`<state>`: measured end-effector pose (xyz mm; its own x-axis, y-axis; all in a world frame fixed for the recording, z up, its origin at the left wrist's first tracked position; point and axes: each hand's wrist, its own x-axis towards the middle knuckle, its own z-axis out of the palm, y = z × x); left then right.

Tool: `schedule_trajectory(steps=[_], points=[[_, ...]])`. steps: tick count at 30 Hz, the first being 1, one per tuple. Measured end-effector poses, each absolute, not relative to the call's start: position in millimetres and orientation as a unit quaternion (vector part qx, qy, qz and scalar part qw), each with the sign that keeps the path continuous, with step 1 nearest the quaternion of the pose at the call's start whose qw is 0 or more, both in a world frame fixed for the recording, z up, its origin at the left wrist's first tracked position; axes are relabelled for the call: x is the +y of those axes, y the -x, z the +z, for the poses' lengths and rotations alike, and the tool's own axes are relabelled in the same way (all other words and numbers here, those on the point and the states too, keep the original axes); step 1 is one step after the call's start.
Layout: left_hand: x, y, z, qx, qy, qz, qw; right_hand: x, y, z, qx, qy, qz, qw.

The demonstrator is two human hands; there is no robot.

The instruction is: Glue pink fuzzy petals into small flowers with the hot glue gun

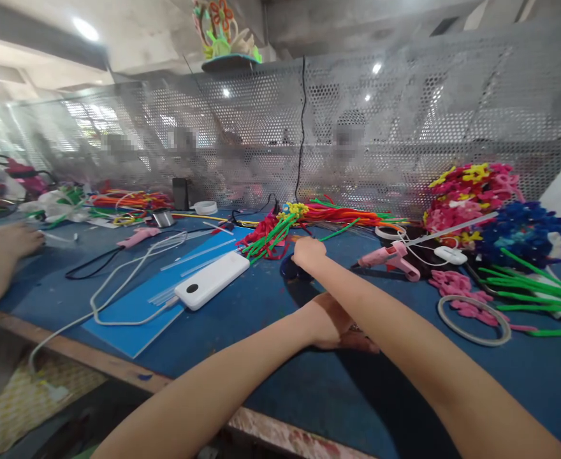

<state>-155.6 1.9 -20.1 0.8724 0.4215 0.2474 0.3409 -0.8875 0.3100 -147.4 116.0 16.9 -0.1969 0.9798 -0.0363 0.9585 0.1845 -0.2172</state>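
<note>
Forearms (380, 309) overlapping here, and the right hand (309, 254) is curled inward at a dark blue round object (288, 269), any grip hidden. The left hand (331, 323), nearer the body, bends from sight; its opening and hold can't be told. Uncrossing would help, keeping the right wrist off the pink glue gun (388, 260) to its right.

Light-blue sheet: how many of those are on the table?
1 light-blue sheet: it lies on the table, left of the right hand and left hand, with the white power bank covering part of its edge. Any stacked underneath would be hidden.
</note>
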Motion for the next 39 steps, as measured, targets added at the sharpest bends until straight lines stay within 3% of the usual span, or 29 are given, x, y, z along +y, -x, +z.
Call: schedule_trajectory(steps=[13,19,26,32,39], points=[[5,160,-21,0.214,-0.946,0.164,0.179,155,198,26,-0.885,0.435,-0.035,0.161],[16,173,-16,0.226,-0.946,0.158,0.169,183,214,8,-0.948,0.300,-0.023,0.101],[37,190,-15,0.291,-0.937,0.136,0.135,209,209,10,-0.956,0.284,0.045,0.065],[37,189,-1,0.308,-0.931,0.163,0.113,234,180,30,-0.929,0.314,0.047,0.189],[41,188,-14,0.355,-0.930,0.080,0.059,266,151,45,-0.864,0.376,0.045,0.331]])
